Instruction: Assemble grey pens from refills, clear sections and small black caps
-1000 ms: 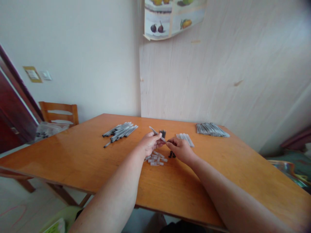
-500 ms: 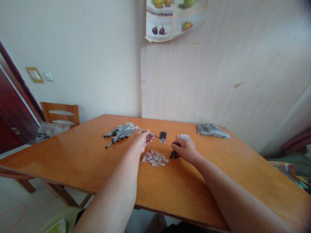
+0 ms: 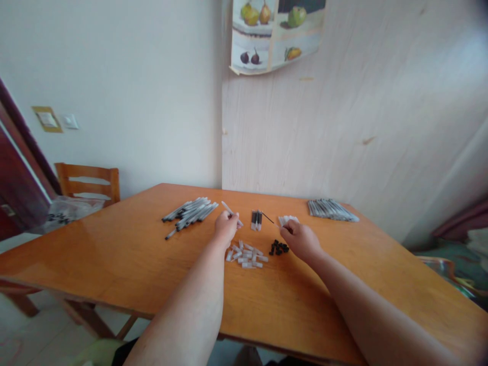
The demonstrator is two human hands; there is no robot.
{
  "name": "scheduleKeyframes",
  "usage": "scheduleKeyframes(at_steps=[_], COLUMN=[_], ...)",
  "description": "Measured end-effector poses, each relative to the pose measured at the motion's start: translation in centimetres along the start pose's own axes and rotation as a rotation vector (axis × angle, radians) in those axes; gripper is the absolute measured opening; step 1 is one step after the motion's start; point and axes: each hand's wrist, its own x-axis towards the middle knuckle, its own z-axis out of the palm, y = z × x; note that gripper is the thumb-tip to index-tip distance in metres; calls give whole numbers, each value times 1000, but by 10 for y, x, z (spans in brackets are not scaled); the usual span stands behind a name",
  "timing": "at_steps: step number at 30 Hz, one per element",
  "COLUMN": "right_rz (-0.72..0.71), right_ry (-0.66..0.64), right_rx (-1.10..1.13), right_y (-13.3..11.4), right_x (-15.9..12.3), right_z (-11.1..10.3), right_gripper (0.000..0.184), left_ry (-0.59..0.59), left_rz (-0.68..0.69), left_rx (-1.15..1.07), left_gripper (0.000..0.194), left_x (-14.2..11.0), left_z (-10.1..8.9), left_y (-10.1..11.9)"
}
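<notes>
My left hand (image 3: 226, 227) is closed around a clear pen barrel (image 3: 225, 206), which slants up and to the left out of the fingers, its lower end showing on the right. A thin pen refill (image 3: 268, 218) with black ink points left from the pinched fingers of my right hand (image 3: 299, 238), apart from the barrel. Between and below the hands lies a pile of clear pen caps (image 3: 246, 255). Small black plugs (image 3: 278, 247) are heaped just left of my right hand. More refills (image 3: 256, 219) lie side by side beyond, and clear barrels (image 3: 286, 220) lie partly behind my right hand.
On the wooden table (image 3: 152, 274), a loose stack of pens with black ends (image 3: 190, 213) lies at the left. A row of dark-filled pens (image 3: 331, 210) sits far right. A wooden chair (image 3: 89, 180) with a plastic bag (image 3: 74, 207) stands beyond the left edge.
The refill in my right hand has moved away from the barrel, and a wider gap lies between the hands. The left hand's barrel has tilted more upright. The view has shifted slightly.
</notes>
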Motion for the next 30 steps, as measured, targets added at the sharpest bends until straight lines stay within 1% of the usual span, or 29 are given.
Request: scheduleKeyframes(at_steps=[2, 4, 9, 13, 18, 24, 30], right_rz=[20, 23, -9, -17, -13, 0, 45], right_ry=[-5, -17, -42, -75, -132, -120, -159], right_rx=[-74, -148, -311, -397, -460, -476, -477], right_y=[-6, -14, -35, -45, -52, -60, -64], right_x=[-2, -3, -2, 5, 18, 27, 32], right_z=[0, 0, -2, 0, 9, 19, 27], right_gripper=[27, 29, 32, 35, 36, 39, 39], left_ry=[-18, -29, -38, -12, 14, 14, 24], left_rz=[67, 105, 140, 160, 172, 176, 186], left_rx=[81, 144, 265, 334, 362, 419, 494], left_gripper=[17, 17, 19, 22, 21, 23, 26], left_x=[3, 6, 14, 18, 20, 22, 20], left_z=[1, 1, 1, 2, 4, 4, 6], left_y=[-5, -10, -18, -21, -24, -24, -21])
